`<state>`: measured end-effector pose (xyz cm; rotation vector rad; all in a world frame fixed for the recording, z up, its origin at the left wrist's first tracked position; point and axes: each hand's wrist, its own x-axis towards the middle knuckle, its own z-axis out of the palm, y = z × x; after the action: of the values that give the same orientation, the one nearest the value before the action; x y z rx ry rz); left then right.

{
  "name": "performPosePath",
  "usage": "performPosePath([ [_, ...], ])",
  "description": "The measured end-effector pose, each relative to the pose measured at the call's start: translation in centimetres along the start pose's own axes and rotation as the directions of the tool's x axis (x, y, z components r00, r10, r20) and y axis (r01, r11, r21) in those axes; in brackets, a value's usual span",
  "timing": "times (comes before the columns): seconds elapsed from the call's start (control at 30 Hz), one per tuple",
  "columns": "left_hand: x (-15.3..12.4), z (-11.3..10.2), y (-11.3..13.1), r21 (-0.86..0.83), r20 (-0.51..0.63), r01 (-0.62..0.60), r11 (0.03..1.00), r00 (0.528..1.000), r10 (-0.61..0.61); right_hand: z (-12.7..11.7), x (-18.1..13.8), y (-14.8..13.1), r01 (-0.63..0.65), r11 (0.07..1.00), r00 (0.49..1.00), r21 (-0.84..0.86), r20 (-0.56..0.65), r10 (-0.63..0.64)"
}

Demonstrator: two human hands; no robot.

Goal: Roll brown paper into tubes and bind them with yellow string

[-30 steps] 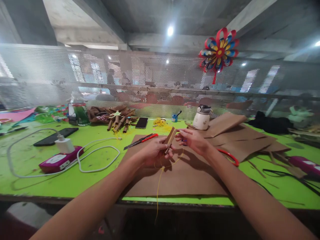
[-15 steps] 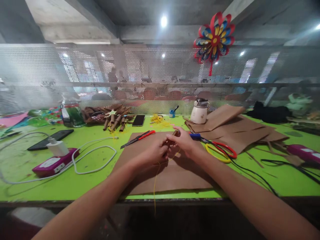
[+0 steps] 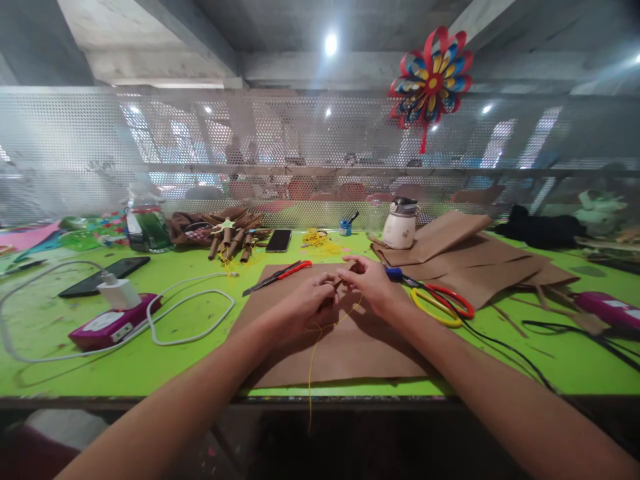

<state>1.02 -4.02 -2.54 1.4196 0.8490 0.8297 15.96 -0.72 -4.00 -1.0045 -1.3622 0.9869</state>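
Note:
My left hand [image 3: 315, 300] is closed, its fingers pinched around a small brown piece [image 3: 341, 283] that looks like rolled paper and is mostly hidden. Touching it from the other side, my right hand [image 3: 369, 280] also pinches the piece between thumb and fingers. From between the hands a thin yellow thread [image 3: 311, 373] loops down and hangs past the table's front edge. Both hands are above a flat sheet of brown paper [image 3: 345, 353]. On its far left corner lies a utility knife with a red handle [image 3: 295, 269].
Scissors with red and yellow handles [image 3: 440, 305] and a blue-handled tool [image 3: 394, 273] lie right of the sheet. Further back are brown paper sheets [image 3: 465, 267], a flask [image 3: 400, 227], a phone [image 3: 279, 241] and rolled paper tubes [image 3: 233, 247]. A purple power strip [image 3: 107, 327] with white cable sits left.
The fingers of both hands have shifted slightly around the small brown piece, and less of it shows. The yellow thread still hangs down. The whole view has moved a little.

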Motion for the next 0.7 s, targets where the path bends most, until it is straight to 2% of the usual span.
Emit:
performPosePath([
  [0.13, 0.0, -0.1, -0.2, -0.063, 0.033, -0.023, 0.998, 0.999, 0.025, 0.0, 0.0, 0.0, 0.018, 1.0, 1.0, -0.007, -0.002, -0.018],
  [0.33, 0.6, -0.9, -0.7, -0.169, 0.156, 0.134, 0.976, 0.982, -0.108, 0.1, 0.0, 0.1, 0.043, 0.997, 0.999, -0.06, -0.013, -0.044],
  [0.5, 1.0, -1.3, -0.7, -0.17, 0.108, 0.059, 0.984, 0.993, -0.041, 0.4, 0.1, 0.6, 0.066, 0.996, 0.998, -0.056, 0.005, -0.066],
  [0.7, 0.8, -1.0, -0.4, -0.149, 0.092, 0.057, 0.987, 0.995, -0.044, 0.4, -0.3, 0.0, 0.053, 0.998, 0.998, 0.026, 0.044, -0.054],
])
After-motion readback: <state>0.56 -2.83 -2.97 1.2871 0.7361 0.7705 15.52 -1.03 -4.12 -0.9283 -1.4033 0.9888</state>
